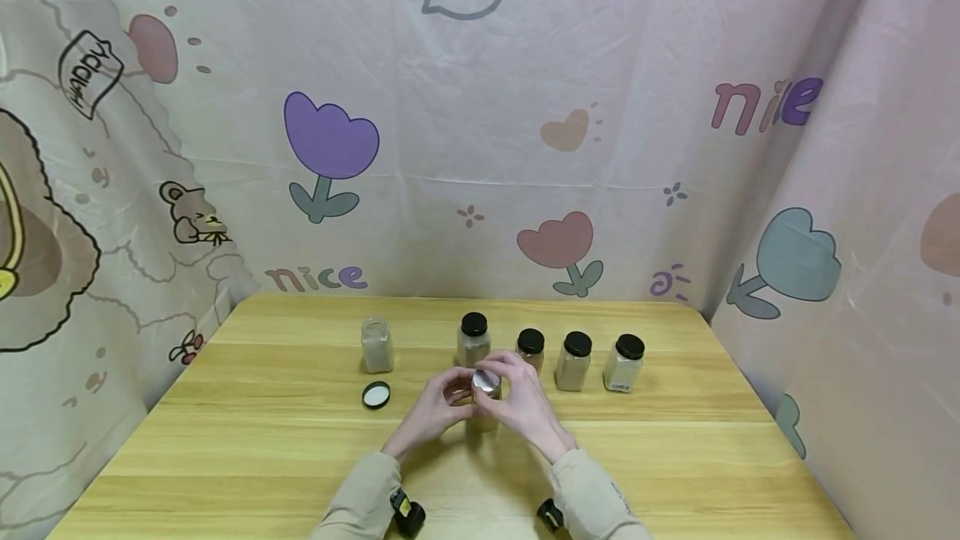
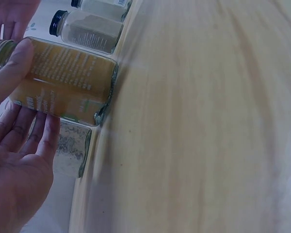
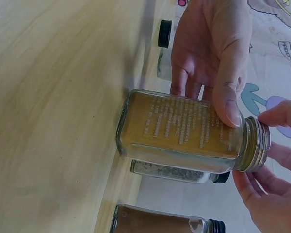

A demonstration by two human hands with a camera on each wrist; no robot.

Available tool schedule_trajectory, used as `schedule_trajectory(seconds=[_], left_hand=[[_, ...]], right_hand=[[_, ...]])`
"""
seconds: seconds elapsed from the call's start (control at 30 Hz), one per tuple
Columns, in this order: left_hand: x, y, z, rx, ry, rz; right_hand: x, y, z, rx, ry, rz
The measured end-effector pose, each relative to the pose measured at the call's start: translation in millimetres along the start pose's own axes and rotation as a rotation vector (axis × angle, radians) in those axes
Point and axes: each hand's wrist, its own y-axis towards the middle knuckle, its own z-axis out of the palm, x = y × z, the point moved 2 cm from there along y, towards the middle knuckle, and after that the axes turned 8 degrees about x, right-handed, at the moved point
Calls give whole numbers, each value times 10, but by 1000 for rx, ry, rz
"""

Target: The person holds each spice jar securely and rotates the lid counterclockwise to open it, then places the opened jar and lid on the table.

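Note:
A square glass spice jar [image 3: 179, 126] of yellow-brown powder stands upright between both hands near the middle of the table. Its round top [image 1: 486, 382] looks silvery; whether that is a seal or a cap is unclear. My left hand [image 1: 441, 407] grips the jar's side, the thumb lying on its printed face below the neck and the fingers behind. With thumb and fingertips, my right hand [image 1: 522, 398] holds the rim around the neck. To the left stands an uncapped glass jar [image 1: 377, 346] with pale contents. A black lid [image 1: 376, 395] with a white inside lies in front of it.
Behind the hands stands a black-capped jar [image 1: 474, 342]. Three more black-capped jars run to the right: a brown one [image 1: 531, 345] partly behind the right hand, a greyish one [image 1: 573, 363] and a pale one [image 1: 623, 364]. A printed curtain [image 1: 465, 107] hangs behind the wooden table [image 1: 262, 440].

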Motion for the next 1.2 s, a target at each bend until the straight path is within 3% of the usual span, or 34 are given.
schedule_trajectory(seconds=[0.17, 0.5, 0.87, 1.2], left_hand=[[3, 0, -1, -1, 12, 10], [-9, 11, 18, -9, -16, -42], [-13, -5, 1, -4, 0, -8], [-5, 10, 17, -12, -18, -37]], right_hand=[[-8, -4, 5, 15, 16, -18], [-2, -6, 5, -57, -19, 68], [0, 0, 4, -11, -15, -24], [15, -5, 7, -84, -20, 51]])
